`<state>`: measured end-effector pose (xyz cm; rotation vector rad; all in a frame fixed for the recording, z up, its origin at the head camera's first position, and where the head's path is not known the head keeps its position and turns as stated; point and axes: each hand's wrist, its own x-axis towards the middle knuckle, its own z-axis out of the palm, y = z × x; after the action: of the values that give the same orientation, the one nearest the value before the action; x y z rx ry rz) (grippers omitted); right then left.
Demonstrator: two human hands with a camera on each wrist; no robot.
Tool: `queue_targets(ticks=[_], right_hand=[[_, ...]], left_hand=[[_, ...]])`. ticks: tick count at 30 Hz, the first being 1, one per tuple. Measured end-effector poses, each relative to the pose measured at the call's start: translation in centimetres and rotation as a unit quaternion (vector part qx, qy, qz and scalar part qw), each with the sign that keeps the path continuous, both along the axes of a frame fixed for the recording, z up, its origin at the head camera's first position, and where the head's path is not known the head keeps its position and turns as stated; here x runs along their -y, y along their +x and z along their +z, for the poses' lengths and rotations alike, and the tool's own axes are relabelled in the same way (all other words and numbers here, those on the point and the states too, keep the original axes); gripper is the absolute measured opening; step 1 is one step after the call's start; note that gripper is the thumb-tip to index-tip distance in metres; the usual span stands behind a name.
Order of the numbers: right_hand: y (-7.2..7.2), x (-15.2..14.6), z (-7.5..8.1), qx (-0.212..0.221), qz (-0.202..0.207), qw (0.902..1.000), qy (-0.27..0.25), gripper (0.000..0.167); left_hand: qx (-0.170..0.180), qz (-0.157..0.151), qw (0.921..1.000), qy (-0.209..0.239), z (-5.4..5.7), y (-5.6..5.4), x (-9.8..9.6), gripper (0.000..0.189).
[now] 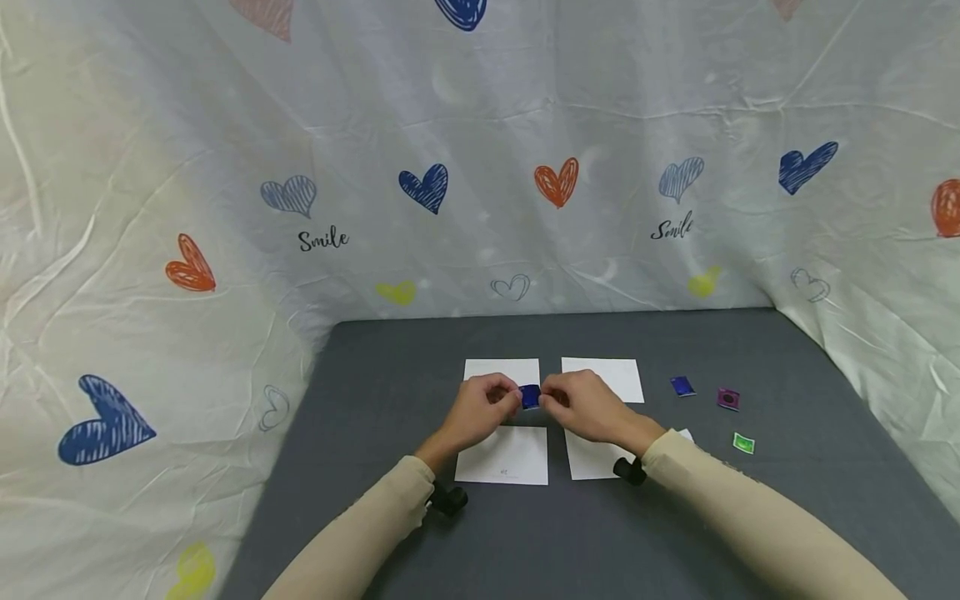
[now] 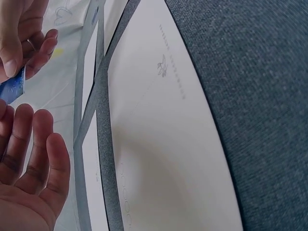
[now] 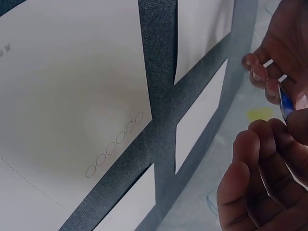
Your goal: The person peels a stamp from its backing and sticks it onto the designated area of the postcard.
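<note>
Pinching with the fingertips of both hands: left hand (image 1: 483, 406) on one edge, right hand (image 1: 581, 404) on the opposite edge of a small blue packet (image 1: 529, 396). Gripping it by the sides probably to hold it flat and steady, with the middle uncovered. Right between the two sets of fingertips, btw, touching both, and up off the grey table (image 1: 517, 542) rather than resting on paper. Can't tell how hard either pinch is.

Laid out below, two by two: four white sheets (image 1: 502, 454), with gaps likely meant to avoid overlap. Off to the right, well apart from the fingers: another blue packet (image 1: 682, 386), a purple packet (image 1: 728, 399) and a green packet (image 1: 744, 442), probably parked there to be reachable without covering the sheets.
</note>
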<state>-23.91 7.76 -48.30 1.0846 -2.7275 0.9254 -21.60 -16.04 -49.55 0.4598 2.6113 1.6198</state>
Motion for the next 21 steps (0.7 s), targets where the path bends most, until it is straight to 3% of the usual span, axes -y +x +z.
queue_targets(ticks=[8, 15, 21], right_hand=[[-0.4, 0.2, 0.6, -0.012, -0.022, 0.9997, -0.001, 0.01], [-1.3, 0.8, 0.9, -0.02, -0.021, 0.9993, -0.024, 0.011], [-2.4, 1.1, 1.4, -0.025, -0.049, 0.9967, -0.059, 0.013]], left_hand=[[-0.005, 0.005, 0.9999, -0.011, 0.1, -0.5, 0.0, 0.01], [-0.012, 0.041, 0.9988, -0.024, 1.1, -1.5, -0.2, 0.012], [-0.013, 0.068, 0.9974, -0.016, 2.1, -2.7, -0.5, 0.015]])
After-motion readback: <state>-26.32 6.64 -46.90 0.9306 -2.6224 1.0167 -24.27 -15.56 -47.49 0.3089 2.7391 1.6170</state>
